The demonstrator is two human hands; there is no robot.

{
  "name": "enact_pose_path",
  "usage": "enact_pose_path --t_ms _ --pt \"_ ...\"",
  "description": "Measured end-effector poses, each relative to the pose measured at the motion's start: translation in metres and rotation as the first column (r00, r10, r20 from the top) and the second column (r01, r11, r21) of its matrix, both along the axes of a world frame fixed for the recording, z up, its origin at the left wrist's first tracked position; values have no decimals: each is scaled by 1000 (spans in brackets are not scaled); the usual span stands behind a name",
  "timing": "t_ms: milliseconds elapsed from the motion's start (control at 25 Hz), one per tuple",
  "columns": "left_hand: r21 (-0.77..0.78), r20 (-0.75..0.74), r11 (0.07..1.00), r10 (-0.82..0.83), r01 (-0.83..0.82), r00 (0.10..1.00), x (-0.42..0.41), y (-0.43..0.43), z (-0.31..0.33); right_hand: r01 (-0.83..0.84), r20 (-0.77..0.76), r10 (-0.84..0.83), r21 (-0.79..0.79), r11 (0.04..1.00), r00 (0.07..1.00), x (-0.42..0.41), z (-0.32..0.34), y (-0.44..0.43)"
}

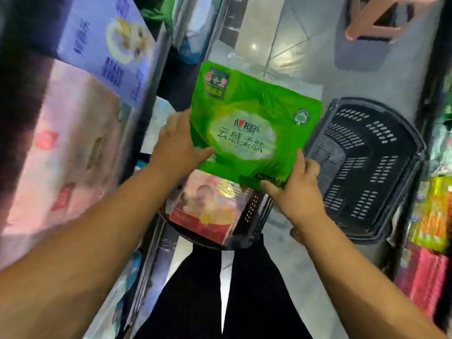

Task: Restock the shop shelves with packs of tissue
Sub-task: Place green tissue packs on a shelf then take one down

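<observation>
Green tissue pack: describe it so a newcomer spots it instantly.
Find the black basket on the floor at right; just left of it both hands hold one pack mid-frame, left hand on its left edge, right hand at its lower right corner. That green tissue pack is bright green with a white oval label and a 6+2 badge, unlike the red-and-pink pack below it.

A glossy green tissue pack (249,123) with a white oval label and a "6+2" badge is held face-up and slightly tilted, the left hand (176,145) gripping its left edge and the right hand (298,189) pinching its near right corner.
</observation>
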State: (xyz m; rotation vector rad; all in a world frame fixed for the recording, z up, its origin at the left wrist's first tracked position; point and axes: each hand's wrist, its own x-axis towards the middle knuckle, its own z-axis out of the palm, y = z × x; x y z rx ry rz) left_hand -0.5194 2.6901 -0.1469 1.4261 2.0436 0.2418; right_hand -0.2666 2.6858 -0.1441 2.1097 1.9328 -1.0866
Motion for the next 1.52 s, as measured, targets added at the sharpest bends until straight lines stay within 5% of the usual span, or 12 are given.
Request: enact_pose_path --t_ms 240,520,1080,1280,1520 --pt "-35 248 953 299 -300 921 -13 58 -105 466 -328 -455 -49 883 828 14 -106 63" --pt "36 412 903 377 -429 829 -3 47 -109 531 -490 -518 -126 838 702 19 -112 71" --pt "69 365 600 728 -797 580 75 -178 87 -11 -490 -56 -132 991 870 47 73 -14" --pt "86 363 442 821 -893 441 113 -289 135 -210 -504 134 -97 973 853 47 117 -83" --pt "200 370 195 892 -960 258 168 -439 194 -488 -569 407 11 873 714 41 172 -188"
